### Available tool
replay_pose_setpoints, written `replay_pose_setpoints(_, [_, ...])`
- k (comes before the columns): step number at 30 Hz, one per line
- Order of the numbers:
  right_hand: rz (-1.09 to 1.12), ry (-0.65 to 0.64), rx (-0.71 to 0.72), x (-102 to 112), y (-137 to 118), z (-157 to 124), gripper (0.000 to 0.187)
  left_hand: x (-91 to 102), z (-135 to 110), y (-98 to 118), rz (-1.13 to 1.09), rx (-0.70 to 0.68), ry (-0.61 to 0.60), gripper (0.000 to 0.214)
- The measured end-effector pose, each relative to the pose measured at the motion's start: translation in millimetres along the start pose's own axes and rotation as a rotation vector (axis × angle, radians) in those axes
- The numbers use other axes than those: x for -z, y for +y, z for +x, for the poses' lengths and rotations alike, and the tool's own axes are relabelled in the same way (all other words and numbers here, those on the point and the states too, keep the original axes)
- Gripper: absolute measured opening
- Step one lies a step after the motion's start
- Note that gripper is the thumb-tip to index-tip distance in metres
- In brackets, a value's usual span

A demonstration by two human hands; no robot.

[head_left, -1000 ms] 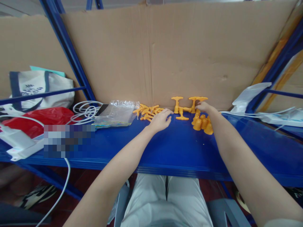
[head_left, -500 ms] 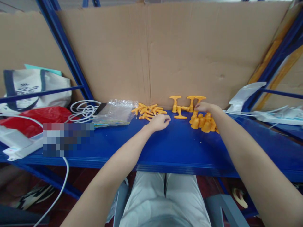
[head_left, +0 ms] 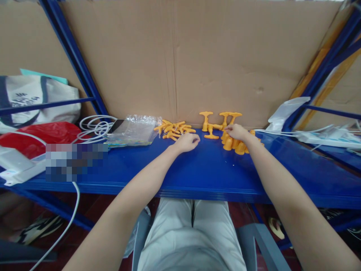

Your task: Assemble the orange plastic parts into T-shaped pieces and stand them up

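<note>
On the blue shelf [head_left: 197,169] lie small orange plastic parts. My left hand [head_left: 186,142] rests curled on the shelf beside a pile of orange T-shaped pieces [head_left: 172,130]; whether it holds one is hidden. My right hand [head_left: 237,131] is pinched over a cluster of orange cone-shaped pieces [head_left: 232,143], fingertips touching one near the top. Behind them, against the cardboard, stand assembled orange T-handled pieces [head_left: 205,119], and one lies on its side [head_left: 212,131].
A clear plastic bag [head_left: 132,130] and coiled white cable [head_left: 94,126] lie left of the parts. Further left are a red bag [head_left: 42,133], a canvas tote [head_left: 34,99] and a white device [head_left: 17,165]. White cables and packaging [head_left: 324,135] sit right. Cardboard [head_left: 183,56] backs the shelf.
My right hand has drawn back from the standing T-handled pieces to the cone cluster. My left hand has stayed curled beside the T-piece pile. The view has tilted slightly.
</note>
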State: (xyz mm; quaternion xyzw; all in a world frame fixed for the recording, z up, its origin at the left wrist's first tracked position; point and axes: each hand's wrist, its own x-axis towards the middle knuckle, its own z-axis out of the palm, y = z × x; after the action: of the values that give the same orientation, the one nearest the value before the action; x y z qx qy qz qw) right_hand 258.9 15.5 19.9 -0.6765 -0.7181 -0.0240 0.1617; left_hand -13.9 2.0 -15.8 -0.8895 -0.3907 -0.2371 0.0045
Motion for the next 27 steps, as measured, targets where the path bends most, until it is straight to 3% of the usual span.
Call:
replay_pose_setpoints(6, [-0.116, -0.054, -0.099, 2.8, -11.9, -11.9, 0.04, 1.6, 0.1, 3.1, 0.008, 0.032, -0.019, 0.022])
replay_pose_setpoints(27, [-0.151, -0.031, -0.108, 4.9, -15.6, -21.5, 0.039, 7.3, -1.0, 3.3, 0.056, 0.105, -0.03, 0.024])
